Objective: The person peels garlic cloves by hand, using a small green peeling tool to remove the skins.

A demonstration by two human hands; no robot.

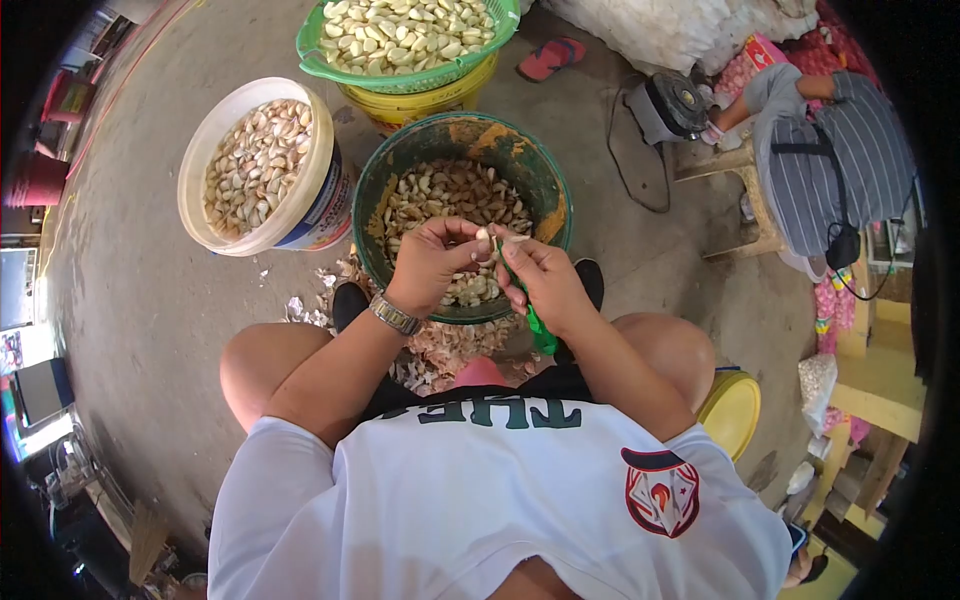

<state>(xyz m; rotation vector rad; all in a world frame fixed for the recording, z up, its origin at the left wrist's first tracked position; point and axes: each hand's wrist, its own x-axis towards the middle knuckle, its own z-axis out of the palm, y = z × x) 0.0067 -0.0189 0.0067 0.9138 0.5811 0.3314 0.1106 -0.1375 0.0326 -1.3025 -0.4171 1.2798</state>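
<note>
My left hand [436, 262] pinches a garlic clove [483, 236] between thumb and fingertips, above a dark green tub [372, 210]. Close beside it, my right hand [545, 283] is wrapped round a small knife with a green handle [541, 332]. The knife's tip end is at the clove, though the blade itself is hard to make out. Inside the tub lie many garlic cloves [470, 190], some brownish and some pale. Shed garlic skins [455, 350] lie on the floor between my feet, against the tub's near side.
A white bucket [190, 200] of unpeeled cloves stands left of the tub. Behind, a green basket [400, 80] of peeled cloves rests on a yellow bucket [430, 103]. A red slipper [551, 59], a cable [622, 180] and a seated person [840, 150] are at right; a yellow lid [730, 415] lies by my knee.
</note>
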